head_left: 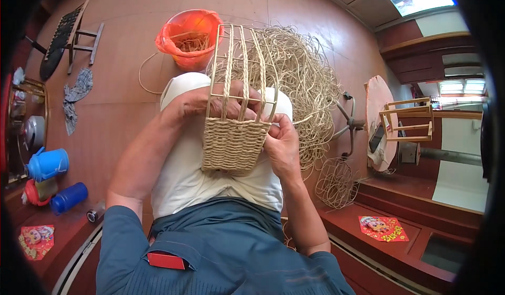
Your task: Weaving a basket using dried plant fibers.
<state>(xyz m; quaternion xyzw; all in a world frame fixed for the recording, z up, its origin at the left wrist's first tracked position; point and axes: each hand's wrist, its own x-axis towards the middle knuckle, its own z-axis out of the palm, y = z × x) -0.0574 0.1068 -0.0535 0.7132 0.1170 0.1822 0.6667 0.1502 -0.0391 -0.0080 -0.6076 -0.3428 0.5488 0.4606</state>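
A half-woven basket (235, 145) of twisted tan cord rests on my lap, its lower part densely woven. Above the weave, bare uprights wrapped in cord rise within a thin frame (230, 58). My left hand (243, 99) reaches behind these uprights, just above the woven edge. Its fingers are curled and partly hidden by the bars, so what they grip does not show. At the weave's upper right corner, my right hand (281, 142) pinches a tan cord (305, 120), which trails off to the right toward a large tangled heap of cord (300, 69).
An orange-red bucket (192, 58) lined with plastic holds brown strands ahead. A smaller coil of cord (336, 184) and a metal swivel base (350, 121) are at right. Blue jug (48, 163) and blue bottle (69, 198) lie left, below a cloth (79, 95) and chair (76, 37).
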